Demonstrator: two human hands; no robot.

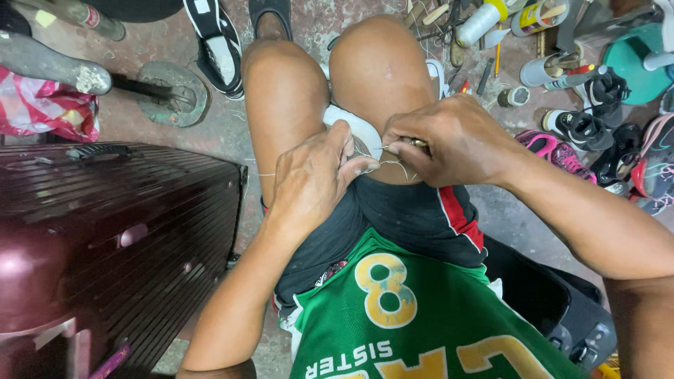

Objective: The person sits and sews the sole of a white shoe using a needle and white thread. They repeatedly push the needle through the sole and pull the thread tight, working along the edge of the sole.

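Shoe [354,126] wedged between the knees, left hand [312,175] and right hand [449,140] meeting on it with thread [393,165] between them. Suitcase [105,231] to the left on the floor [210,133]. Sandals [597,133] to the right; bottles [484,21] and tools [491,67] beyond the knees.

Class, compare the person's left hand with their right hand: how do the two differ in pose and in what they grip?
The left hand lies over the left thigh, fingers curled around thin thread; the right hand reaches in from the other side, pinching a small metal tool. The left hand partly covers the white shoe wedged between the knees; the right hand sits beside it. Both are bare and meet at the shoe.
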